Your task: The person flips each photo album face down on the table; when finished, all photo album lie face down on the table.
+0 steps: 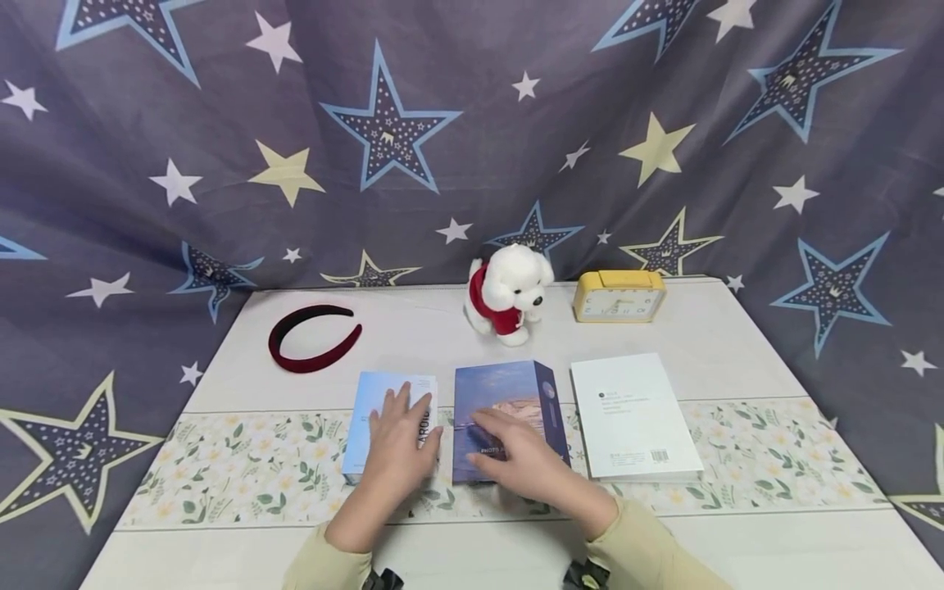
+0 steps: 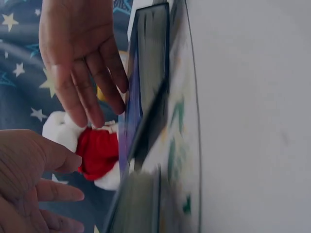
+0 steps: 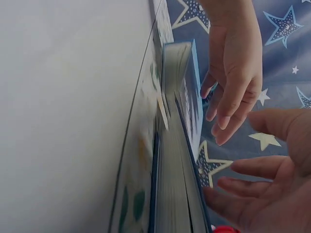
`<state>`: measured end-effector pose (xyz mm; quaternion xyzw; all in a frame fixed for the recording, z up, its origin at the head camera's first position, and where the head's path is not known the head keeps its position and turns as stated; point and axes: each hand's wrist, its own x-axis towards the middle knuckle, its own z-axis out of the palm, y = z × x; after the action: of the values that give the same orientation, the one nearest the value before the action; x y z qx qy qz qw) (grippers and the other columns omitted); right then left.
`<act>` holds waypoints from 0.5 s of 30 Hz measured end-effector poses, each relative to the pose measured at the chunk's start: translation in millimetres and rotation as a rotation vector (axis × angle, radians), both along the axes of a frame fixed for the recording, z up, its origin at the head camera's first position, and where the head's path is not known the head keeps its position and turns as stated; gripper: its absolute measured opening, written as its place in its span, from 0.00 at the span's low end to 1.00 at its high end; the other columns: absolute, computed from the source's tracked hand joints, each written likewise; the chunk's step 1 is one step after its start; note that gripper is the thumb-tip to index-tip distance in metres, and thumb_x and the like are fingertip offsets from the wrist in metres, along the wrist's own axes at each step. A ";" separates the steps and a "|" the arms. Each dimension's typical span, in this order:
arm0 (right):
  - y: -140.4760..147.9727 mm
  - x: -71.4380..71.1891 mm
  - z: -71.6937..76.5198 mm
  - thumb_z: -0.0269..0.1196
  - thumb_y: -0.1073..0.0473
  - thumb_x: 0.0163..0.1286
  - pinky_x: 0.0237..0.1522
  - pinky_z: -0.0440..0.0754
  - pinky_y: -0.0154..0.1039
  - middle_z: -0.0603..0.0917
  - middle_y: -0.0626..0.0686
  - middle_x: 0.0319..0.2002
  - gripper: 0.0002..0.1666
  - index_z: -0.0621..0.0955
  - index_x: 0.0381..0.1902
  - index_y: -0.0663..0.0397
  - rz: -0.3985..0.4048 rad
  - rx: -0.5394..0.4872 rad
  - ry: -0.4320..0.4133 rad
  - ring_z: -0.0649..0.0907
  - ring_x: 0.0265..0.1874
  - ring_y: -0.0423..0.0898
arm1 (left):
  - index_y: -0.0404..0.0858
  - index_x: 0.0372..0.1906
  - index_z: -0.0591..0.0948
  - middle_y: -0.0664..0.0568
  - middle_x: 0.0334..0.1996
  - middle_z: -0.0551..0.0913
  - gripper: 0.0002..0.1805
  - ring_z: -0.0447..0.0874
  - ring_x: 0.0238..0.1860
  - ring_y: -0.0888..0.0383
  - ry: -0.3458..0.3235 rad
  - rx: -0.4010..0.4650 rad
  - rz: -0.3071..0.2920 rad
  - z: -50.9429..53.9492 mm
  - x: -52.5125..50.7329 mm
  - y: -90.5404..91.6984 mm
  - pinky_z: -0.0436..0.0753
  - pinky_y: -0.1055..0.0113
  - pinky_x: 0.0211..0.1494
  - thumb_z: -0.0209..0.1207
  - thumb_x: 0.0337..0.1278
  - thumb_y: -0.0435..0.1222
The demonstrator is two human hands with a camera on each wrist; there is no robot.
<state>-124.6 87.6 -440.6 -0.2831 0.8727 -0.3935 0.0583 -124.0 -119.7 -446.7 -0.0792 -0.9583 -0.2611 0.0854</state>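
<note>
My left hand [image 1: 401, 438], fingers spread and relaxed, is over a light blue book [image 1: 369, 410] with dark lettering. My right hand [image 1: 527, 459] is over a dark blue book [image 1: 494, 381] with a rocky coast picture and the word PHOTO on its cover. In the left wrist view, a gap shows between the left hand [image 2: 34, 179] and the book edge below it. The right wrist view shows the right hand [image 3: 267, 179] with loose fingers beside the thick page block [image 3: 175, 179]. Neither hand grips anything; fingertip contact with the covers is unclear.
A white book [image 1: 627, 418] lies face down on the right, its barcode showing. Behind the books are a dark red headband [image 1: 313, 362], a white plush dog [image 1: 512, 283] in red clothing and a yellow clock [image 1: 619, 297]. A star-patterned curtain [image 1: 472, 147] hangs around the table.
</note>
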 end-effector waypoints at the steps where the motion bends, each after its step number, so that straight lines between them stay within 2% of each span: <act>1: -3.0 -0.9 -0.2 0.63 0.51 0.68 0.67 0.65 0.54 0.70 0.65 0.67 0.37 0.69 0.68 0.66 0.017 -0.033 -0.041 0.68 0.67 0.60 | 0.31 0.62 0.76 0.28 0.69 0.61 0.28 0.50 0.70 0.27 0.003 -0.012 0.018 -0.7 0.2 -3.4 0.48 0.27 0.65 0.63 0.57 0.39; 6: -19.4 -3.1 -2.6 0.62 0.54 0.71 0.62 0.72 0.47 0.63 0.67 0.70 0.40 0.61 0.71 0.70 0.088 -0.242 -0.328 0.69 0.67 0.60 | 0.28 0.64 0.73 0.23 0.69 0.55 0.32 0.44 0.70 0.23 0.004 -0.070 0.112 -5.4 -0.5 -20.6 0.46 0.25 0.64 0.64 0.55 0.39; 8: -26.2 -2.9 -4.1 0.61 0.55 0.71 0.61 0.73 0.43 0.61 0.68 0.71 0.41 0.58 0.72 0.70 0.097 -0.302 -0.427 0.70 0.66 0.61 | 0.24 0.65 0.69 0.21 0.69 0.52 0.35 0.43 0.69 0.21 -0.013 -0.056 0.129 -6.5 -1.4 -27.6 0.48 0.25 0.63 0.64 0.55 0.39; 11: -35.1 -1.7 -4.6 0.61 0.55 0.71 0.62 0.71 0.42 0.60 0.68 0.72 0.43 0.56 0.73 0.70 0.112 -0.321 -0.494 0.71 0.65 0.60 | 0.20 0.68 0.62 0.21 0.70 0.48 0.39 0.45 0.69 0.22 -0.068 0.010 0.142 -5.7 -2.8 -37.3 0.53 0.30 0.65 0.63 0.56 0.37; 15: -45.9 -1.0 -6.1 0.59 0.59 0.72 0.64 0.70 0.40 0.62 0.65 0.71 0.42 0.53 0.75 0.66 0.200 -0.379 -0.543 0.70 0.67 0.58 | 0.21 0.72 0.53 0.23 0.72 0.43 0.43 0.46 0.71 0.26 -0.179 0.124 0.155 -5.1 -4.6 -47.1 0.54 0.38 0.69 0.60 0.60 0.37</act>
<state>-125.6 41.7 -446.8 -0.2580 0.7046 -0.6020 0.2731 -128.6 -166.8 -451.8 0.0243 -0.9473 -0.3185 0.0241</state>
